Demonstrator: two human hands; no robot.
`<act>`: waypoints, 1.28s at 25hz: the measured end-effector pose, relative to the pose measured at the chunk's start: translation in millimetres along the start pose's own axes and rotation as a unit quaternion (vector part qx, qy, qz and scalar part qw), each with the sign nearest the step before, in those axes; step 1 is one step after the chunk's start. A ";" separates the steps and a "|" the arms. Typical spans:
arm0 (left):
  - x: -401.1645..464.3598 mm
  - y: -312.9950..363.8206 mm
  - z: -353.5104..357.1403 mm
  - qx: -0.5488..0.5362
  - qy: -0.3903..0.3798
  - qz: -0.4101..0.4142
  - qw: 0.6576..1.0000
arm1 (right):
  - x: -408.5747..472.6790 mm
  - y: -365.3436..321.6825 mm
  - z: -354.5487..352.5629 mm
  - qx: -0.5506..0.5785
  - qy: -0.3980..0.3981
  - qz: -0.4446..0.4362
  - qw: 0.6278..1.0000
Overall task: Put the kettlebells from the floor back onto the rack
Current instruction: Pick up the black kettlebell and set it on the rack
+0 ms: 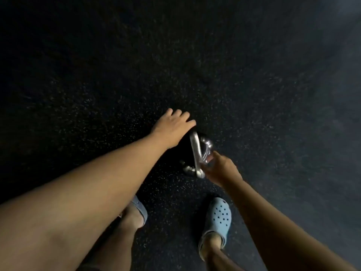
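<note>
A black kettlebell [206, 144] with a shiny silver handle [195, 151] sits on the dark floor just ahead of my feet. My left hand [173, 128] hangs over its far left side with the fingers spread and nothing in it. My right hand [220, 169] is at the near end of the handle, thumb and fingers curled around that corner. Shadow and my left hand hide most of the kettlebell's body. No rack is in view.
Dark speckled rubber floor [97, 94] fills the whole view. My two feet in light blue clogs, the left [139, 209] and the right [218, 216], stand close behind the kettlebell. The right edge of the view is slightly brighter.
</note>
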State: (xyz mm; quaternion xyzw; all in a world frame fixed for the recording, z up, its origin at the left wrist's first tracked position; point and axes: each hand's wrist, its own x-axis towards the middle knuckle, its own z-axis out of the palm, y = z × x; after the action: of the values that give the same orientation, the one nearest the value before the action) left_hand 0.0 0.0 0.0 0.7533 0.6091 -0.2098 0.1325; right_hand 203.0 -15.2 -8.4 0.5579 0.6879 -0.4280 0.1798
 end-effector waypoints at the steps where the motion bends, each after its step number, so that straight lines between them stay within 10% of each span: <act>1: 14.3 4.4 18.4 0.003 -0.029 0.017 0.999 | 12.8 7.5 19.5 -0.005 -0.021 0.015 1.000; 8: 57.5 2.6 78.5 -0.208 -0.014 0.114 0.971 | 40.9 11.9 61.5 0.055 -0.006 0.046 0.997; 15: -23.9 -84.1 73.0 -0.426 -0.024 -0.009 0.904 | 56.5 -94.3 -30.9 -0.132 0.014 -0.094 0.987; 32: -329.4 -546.9 -70.1 -0.467 0.231 -0.316 0.793 | 50.0 -718.5 -48.0 -0.257 0.050 -0.440 0.859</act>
State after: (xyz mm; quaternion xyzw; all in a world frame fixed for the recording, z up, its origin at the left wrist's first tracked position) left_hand -577.4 -130.1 249.4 0.3913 0.8497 0.2502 0.2495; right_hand -463.7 45.5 261.5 0.1518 0.9552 -0.2425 0.0755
